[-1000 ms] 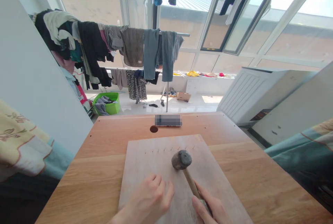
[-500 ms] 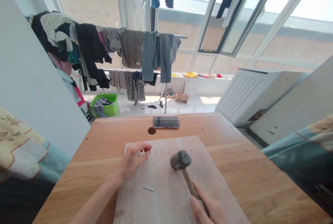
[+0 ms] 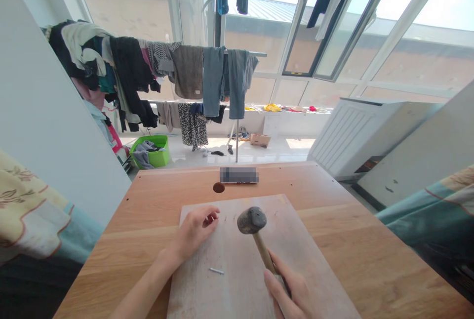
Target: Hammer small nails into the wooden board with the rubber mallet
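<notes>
My left hand (image 3: 197, 228) rests near the far left part of a pale wooden board (image 3: 229, 294), its thumb and fingertips pinched together on a nail that is mostly hidden by them. A row of thin upright nails (image 3: 225, 219) runs to the right of those fingertips; some are behind the mallet head. My right hand (image 3: 291, 287) is wrapped around the wooden handle of a black rubber mallet (image 3: 252, 220), its head held above the board near the row. One loose nail (image 3: 217, 270) lies flat on the board between my hands.
The board lies on a wooden table (image 3: 122, 240) with a round hole (image 3: 218, 187). A blurred box-like object (image 3: 239, 175) sits by its far edge. Beyond are a clothes-laden drying rack (image 3: 188, 72), a green tub (image 3: 161, 157) and a white cabinet (image 3: 348, 131). Curtains hang on both sides.
The mallet head has shifted slightly left and up, now covering part of the nail row. My left hand stays at the row's left end. The whole view has moved slightly.
</notes>
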Demonstrator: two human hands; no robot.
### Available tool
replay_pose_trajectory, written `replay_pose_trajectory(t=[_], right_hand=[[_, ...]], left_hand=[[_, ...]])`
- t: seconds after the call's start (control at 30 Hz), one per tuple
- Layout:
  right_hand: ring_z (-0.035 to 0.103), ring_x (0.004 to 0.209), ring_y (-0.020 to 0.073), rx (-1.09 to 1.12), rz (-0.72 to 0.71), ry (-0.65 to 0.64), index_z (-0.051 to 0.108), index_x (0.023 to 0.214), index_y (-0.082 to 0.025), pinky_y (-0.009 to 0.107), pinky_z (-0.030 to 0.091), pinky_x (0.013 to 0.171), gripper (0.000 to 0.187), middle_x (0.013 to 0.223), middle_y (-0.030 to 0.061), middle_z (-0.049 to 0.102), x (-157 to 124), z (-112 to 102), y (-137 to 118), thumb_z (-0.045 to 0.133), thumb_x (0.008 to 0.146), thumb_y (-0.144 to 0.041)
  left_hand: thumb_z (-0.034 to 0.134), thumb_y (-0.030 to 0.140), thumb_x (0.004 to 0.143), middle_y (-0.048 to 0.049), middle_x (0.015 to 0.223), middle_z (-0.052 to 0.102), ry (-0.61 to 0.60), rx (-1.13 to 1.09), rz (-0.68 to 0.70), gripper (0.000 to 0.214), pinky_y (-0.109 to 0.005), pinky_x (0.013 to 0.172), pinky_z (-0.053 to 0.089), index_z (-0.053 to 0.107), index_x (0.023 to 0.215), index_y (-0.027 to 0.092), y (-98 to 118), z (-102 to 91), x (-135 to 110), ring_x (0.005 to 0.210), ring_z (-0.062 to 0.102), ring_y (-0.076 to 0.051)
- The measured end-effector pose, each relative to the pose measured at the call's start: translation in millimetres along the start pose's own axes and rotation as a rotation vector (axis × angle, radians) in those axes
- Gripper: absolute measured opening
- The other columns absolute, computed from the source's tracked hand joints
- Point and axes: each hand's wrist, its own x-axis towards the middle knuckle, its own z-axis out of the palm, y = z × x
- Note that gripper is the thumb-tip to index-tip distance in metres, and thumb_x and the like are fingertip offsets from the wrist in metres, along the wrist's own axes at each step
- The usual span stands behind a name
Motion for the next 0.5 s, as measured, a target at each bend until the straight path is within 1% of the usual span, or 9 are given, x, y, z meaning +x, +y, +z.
replay_pose_trajectory(t=[0.07, 0.1, 0.13, 0.2, 0.27, 0.33, 0.37, 0.43, 0.5], right_hand=[[0.056, 0.038, 0.0158, 0.063, 0.011, -0.064, 0.063, 0.146, -0.014, 0.026, 0.052, 0.044, 0.073, 0.057, -0.0002, 0.066, 6.9, 14.9, -10.4, 0.043, 0.1, -0.068], [0.049, 0.035, 0.0133, 0.087, -0.001, -0.093, 0.06, 0.148, -0.013, 0.025, 0.047, 0.041, 0.076, 0.054, -0.0032, 0.06, 11.0, 20.6, -16.5, 0.04, 0.1, -0.07], [0.047, 0.035, 0.0122, 0.098, -0.026, -0.115, 0.059, 0.148, -0.013, 0.024, 0.045, 0.041, 0.078, 0.055, -0.0046, 0.056, 15.4, 25.0, -22.9, 0.039, 0.101, -0.071], [0.053, 0.042, 0.0134, 0.082, -0.097, -0.12, 0.06, 0.147, -0.014, 0.024, 0.048, 0.046, 0.075, 0.061, -0.0031, 0.058, 24.4, 30.5, -35.5, 0.039, 0.101, -0.07], [0.064, 0.057, 0.0175, 0.029, -0.17, -0.108, 0.066, 0.14, -0.018, 0.025, 0.054, 0.055, 0.067, 0.07, 0.0014, 0.066, 32.0, 33.2, -45.7, 0.044, 0.101, -0.067], [0.069, 0.069, 0.0211, -0.025, -0.208, -0.118, 0.07, 0.134, -0.021, 0.027, 0.057, 0.061, 0.059, 0.074, 0.0037, 0.071, 35.9, 35.1, -50.9, 0.048, 0.1, -0.064], [0.071, 0.071, 0.0221, -0.04, -0.209, -0.127, 0.071, 0.134, -0.021, 0.027, 0.057, 0.062, 0.059, 0.074, 0.0039, 0.072, 35.8, 35.8, -51.1, 0.048, 0.101, -0.063], [0.073, 0.071, 0.0234, -0.046, -0.191, -0.121, 0.068, 0.139, -0.02, 0.028, 0.059, 0.062, 0.062, 0.072, 0.0042, 0.073, 30.8, 36.2, -46.2, 0.044, 0.102, -0.064], [0.077, 0.078, 0.0255, -0.044, -0.185, -0.056, 0.067, 0.14, -0.019, 0.032, 0.062, 0.072, 0.066, 0.082, 0.0078, 0.079, 20.0, 33.0, -35.0, 0.042, 0.102, -0.067]], left_hand=[[0.058, 0.018, 0.088, -0.0001, 0.085, 0.074, 0.014, -0.009, -0.018, 0.022, -0.026, 0.072, 0.054, 0.069, 0.107, 0.021, 1.2, 0.0, 0.3, 0.071, 0.065, -0.015], [0.058, 0.017, 0.088, 0.0003, 0.085, 0.074, 0.02, -0.013, -0.024, 0.024, -0.025, 0.072, 0.054, 0.068, 0.109, 0.021, 2.0, -0.1, 0.4, 0.071, 0.066, -0.015], [0.059, 0.017, 0.087, 0.0005, 0.084, 0.074, 0.024, -0.017, -0.026, 0.026, -0.025, 0.072, 0.054, 0.068, 0.111, 0.021, 2.8, -0.1, 0.4, 0.07, 0.066, -0.015], [0.059, 0.015, 0.086, 0.0008, 0.082, 0.073, 0.027, -0.025, -0.022, 0.024, -0.024, 0.07, 0.054, 0.068, 0.108, 0.02, 4.4, -0.2, 0.3, 0.069, 0.066, -0.015], [0.057, 0.012, 0.084, 0.0008, 0.08, 0.072, 0.032, -0.021, -0.012, 0.019, -0.023, 0.068, 0.053, 0.067, 0.098, 0.02, 5.4, -0.2, 0.3, 0.068, 0.066, -0.015], [0.055, 0.009, 0.082, 0.0007, 0.079, 0.072, 0.04, -0.007, -0.001, 0.018, -0.023, 0.066, 0.053, 0.066, 0.09, 0.02, 5.2, 0.1, 0.8, 0.068, 0.066, -0.014], [0.054, 0.008, 0.081, 0.0006, 0.079, 0.072, 0.037, -0.001, 0.002, 0.02, -0.023, 0.067, 0.053, 0.066, 0.091, 0.02, 4.6, 0.2, 1.1, 0.069, 0.066, -0.015], [0.055, 0.009, 0.083, 0.0005, 0.082, 0.073, 0.029, 0.013, 0.003, 0.026, -0.024, 0.069, 0.055, 0.067, 0.103, 0.02, 3.1, -0.1, 1.4, 0.07, 0.067, -0.015], [0.058, 0.012, 0.087, -0.0011, 0.09, 0.076, 0.039, 0.06, 0.016, 0.031, -0.027, 0.073, 0.058, 0.065, 0.117, 0.019, 3.4, -2.3, -1.0, 0.074, 0.069, -0.016]])
